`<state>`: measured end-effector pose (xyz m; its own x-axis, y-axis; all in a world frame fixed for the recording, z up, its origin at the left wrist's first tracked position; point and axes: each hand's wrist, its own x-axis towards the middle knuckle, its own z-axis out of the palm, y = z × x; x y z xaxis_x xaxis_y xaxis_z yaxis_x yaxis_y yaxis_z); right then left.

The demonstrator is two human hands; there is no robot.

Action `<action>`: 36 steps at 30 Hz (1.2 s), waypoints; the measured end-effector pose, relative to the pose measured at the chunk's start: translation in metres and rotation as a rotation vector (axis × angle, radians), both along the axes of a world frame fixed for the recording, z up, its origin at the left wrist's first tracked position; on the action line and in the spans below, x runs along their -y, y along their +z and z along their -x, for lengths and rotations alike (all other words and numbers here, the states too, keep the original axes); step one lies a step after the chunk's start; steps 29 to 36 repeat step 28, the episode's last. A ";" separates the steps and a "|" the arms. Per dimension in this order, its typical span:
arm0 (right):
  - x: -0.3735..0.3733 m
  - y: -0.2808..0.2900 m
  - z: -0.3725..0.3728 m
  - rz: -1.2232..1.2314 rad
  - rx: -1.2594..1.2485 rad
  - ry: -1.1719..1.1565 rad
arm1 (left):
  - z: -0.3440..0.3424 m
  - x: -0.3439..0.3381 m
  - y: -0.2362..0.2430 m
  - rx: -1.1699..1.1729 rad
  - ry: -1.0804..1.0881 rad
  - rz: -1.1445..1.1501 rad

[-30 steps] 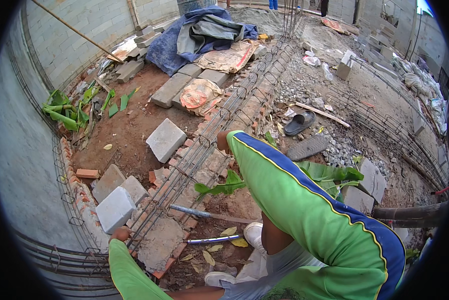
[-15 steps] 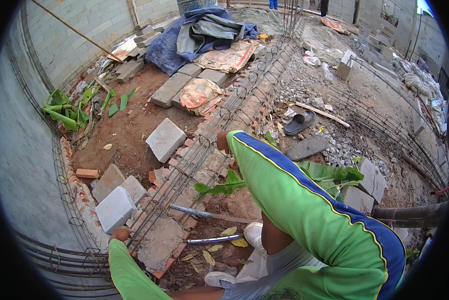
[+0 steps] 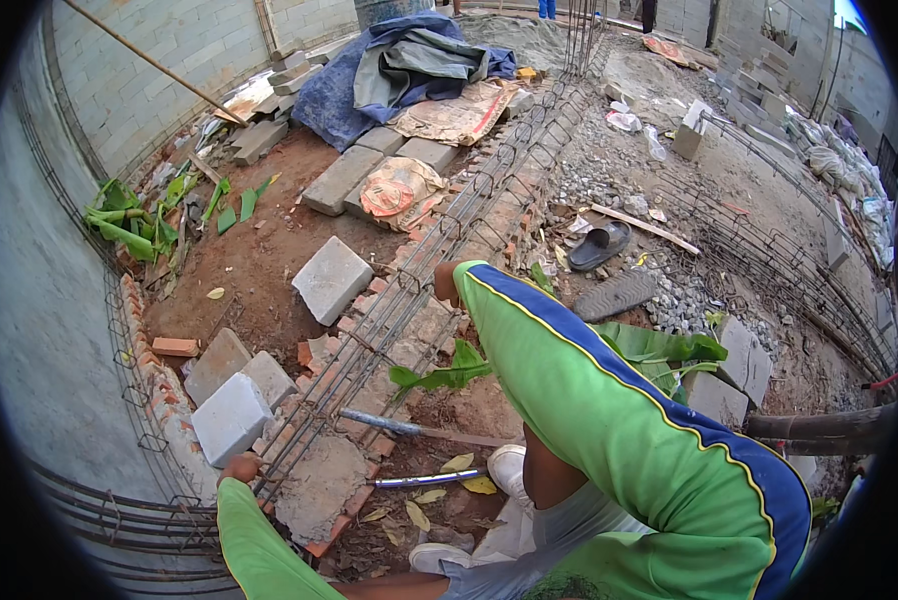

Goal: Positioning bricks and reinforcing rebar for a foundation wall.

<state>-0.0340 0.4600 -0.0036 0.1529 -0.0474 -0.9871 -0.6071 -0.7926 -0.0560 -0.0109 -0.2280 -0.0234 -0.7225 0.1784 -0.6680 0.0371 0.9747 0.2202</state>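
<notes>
A long rebar cage (image 3: 384, 318), made of thin steel bars tied with square stirrups, lies along a low brick footing (image 3: 334, 490). At its near end my left hand (image 3: 241, 467) is closed on the bars, next to a pale concrete block (image 3: 231, 418). Farther along, my right hand (image 3: 447, 284) rests against the right side of the cage; the green sleeve covers most of it and its fingers are hidden. Below the cage, a grey metal pipe or handle (image 3: 381, 421) sticks out over the dirt, and a shiny blue-and-silver tube (image 3: 429, 479) lies near my shoes.
Loose concrete blocks (image 3: 333, 280) lie left of the cage. Ahead are a blue tarp (image 3: 334, 95) and a paper sack (image 3: 402, 190). On the right are sandals (image 3: 601, 246), gravel (image 3: 704, 300), banana leaves (image 3: 659, 345) and another rebar cage (image 3: 769, 265). A grey wall (image 3: 44, 300) closes the left side.
</notes>
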 end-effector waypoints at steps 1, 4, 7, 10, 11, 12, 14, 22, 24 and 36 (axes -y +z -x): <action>-0.004 -0.005 0.003 0.003 0.014 0.001 | -0.005 -0.005 0.003 -0.041 0.033 -0.025; -0.006 -0.023 0.015 0.016 0.044 0.021 | -0.013 -0.009 0.010 -0.075 0.089 -0.047; -0.001 -0.041 0.026 0.038 0.066 0.051 | -0.023 -0.006 0.020 -0.061 0.134 -0.049; -0.005 -0.051 0.033 0.048 0.084 0.058 | -0.023 -0.006 0.021 -0.060 0.134 -0.057; -0.010 -0.053 0.035 0.053 0.089 0.051 | -0.021 -0.006 0.019 -0.065 0.114 -0.053; -0.016 -0.054 0.037 0.059 0.111 0.057 | -0.018 -0.008 0.018 -0.068 0.108 -0.057; -0.019 -0.059 0.036 0.044 0.066 0.049 | -0.016 -0.007 0.015 -0.064 0.096 -0.072; 0.003 -0.041 0.027 0.034 0.078 0.086 | -0.019 0.000 0.012 -0.058 0.140 -0.051; 0.005 -0.036 0.024 0.031 0.095 0.094 | -0.018 -0.003 0.013 -0.055 0.138 -0.054; 0.011 -0.022 0.022 0.019 0.105 0.095 | -0.018 -0.002 0.014 -0.052 0.138 -0.045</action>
